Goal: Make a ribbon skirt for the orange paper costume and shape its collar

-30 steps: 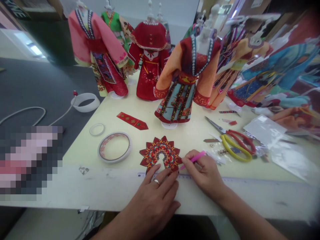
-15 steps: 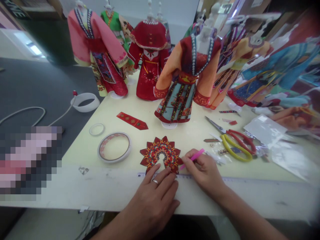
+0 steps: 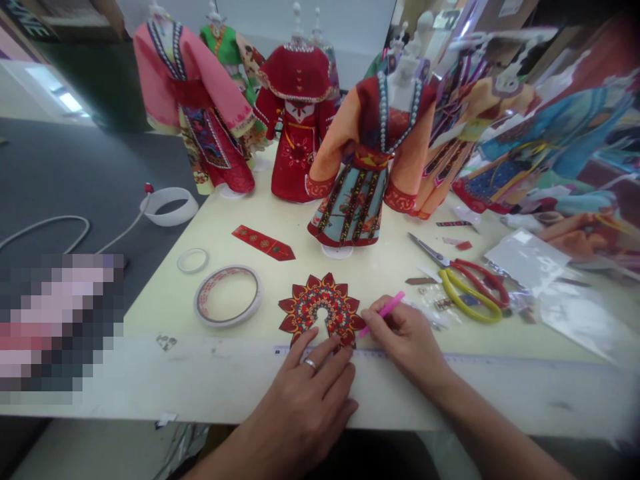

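Note:
A red patterned collar piece with pointed petal edges and a round hole lies flat on the table. My left hand, a ring on one finger, rests with its fingers stretched over the piece's lower edge. Between the fingers of my right hand is a pink pen-like stick, slanting down to the collar's right edge; its tip is too small to make out. A clear ruler lies under and beside my hands.
Two rolls of tape, a large one and a small one, lie at left. Behind is a red pointed strip. Scissors with red and yellow handles lie at right. Several dressed doll stands, one in orange sleeves, line the back.
The pink stick stands slightly less far right, and my right fingers have shifted a little along the collar's edge. My left hand stays on the collar. The whole view has shifted slightly.

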Available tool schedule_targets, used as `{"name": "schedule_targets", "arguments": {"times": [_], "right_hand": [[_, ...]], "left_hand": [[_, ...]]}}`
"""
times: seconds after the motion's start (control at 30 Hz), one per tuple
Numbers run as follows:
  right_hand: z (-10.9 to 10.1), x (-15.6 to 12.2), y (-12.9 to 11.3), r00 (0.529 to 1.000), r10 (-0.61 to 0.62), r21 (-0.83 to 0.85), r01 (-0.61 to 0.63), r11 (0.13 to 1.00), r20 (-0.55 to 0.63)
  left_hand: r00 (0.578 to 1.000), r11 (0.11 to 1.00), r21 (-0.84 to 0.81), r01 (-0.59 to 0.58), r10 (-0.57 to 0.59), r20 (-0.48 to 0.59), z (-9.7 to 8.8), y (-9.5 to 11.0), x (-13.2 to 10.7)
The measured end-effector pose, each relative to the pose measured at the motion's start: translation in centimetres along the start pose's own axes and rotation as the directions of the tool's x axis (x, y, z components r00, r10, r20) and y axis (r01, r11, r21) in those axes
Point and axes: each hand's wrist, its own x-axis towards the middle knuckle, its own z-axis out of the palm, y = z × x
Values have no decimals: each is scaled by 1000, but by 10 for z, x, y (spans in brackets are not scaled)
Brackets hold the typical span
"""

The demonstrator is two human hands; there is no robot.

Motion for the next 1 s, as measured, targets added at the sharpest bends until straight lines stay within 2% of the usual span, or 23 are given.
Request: {"name": "schedule_targets", "arguments": {"times": [0.7, 1.0], "right_hand": [[1, 0, 7, 997, 75, 31, -75, 997, -16], [0, -2, 1, 999, -42, -7, 42, 999, 6]], "left_hand": [[1000, 1000, 5, -5, 5, -29, 1, 0, 2], [1000, 1000, -1, -6, 6, -1, -1, 0, 2]]}}
